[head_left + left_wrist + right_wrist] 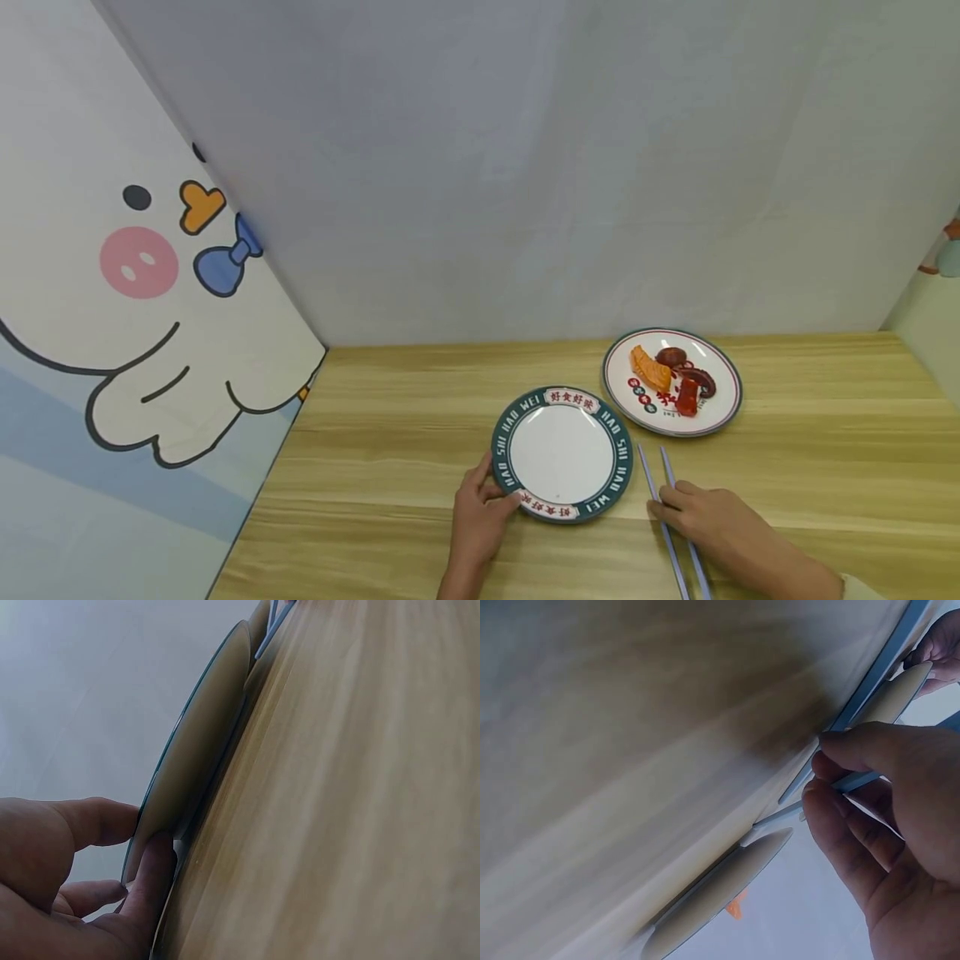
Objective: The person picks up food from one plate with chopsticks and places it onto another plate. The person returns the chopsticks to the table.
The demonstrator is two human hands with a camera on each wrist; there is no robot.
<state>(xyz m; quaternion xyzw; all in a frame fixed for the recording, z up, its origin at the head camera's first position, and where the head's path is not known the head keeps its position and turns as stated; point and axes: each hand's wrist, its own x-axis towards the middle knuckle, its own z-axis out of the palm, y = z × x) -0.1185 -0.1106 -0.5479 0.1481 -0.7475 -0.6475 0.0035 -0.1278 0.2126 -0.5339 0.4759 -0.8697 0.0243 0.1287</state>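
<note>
A white plate with a dark green lettered rim (561, 400) sits near the middle of the table. My left hand (480, 512) grips its near-left edge, with fingertips (112, 817) against the rim and another digit on the plate's underside (199, 742). To the right, my right hand (701, 521) pinches a pair of light purple-blue chopsticks (678, 575) low over the table, their tips pointing away and slightly apart. Beyond them is a second plate (622, 404) bearing an orange food piece (650, 369), a brown round one (671, 357), a dark curled one (703, 382) and a red one (687, 397).
The wood-grain table (375, 467) ends at a pale grey curtain-like backdrop (525, 183). On the left stands a panel with a cartoon print (150, 333). The food plate lies near the table's back edge, close to the lettered plate's right side.
</note>
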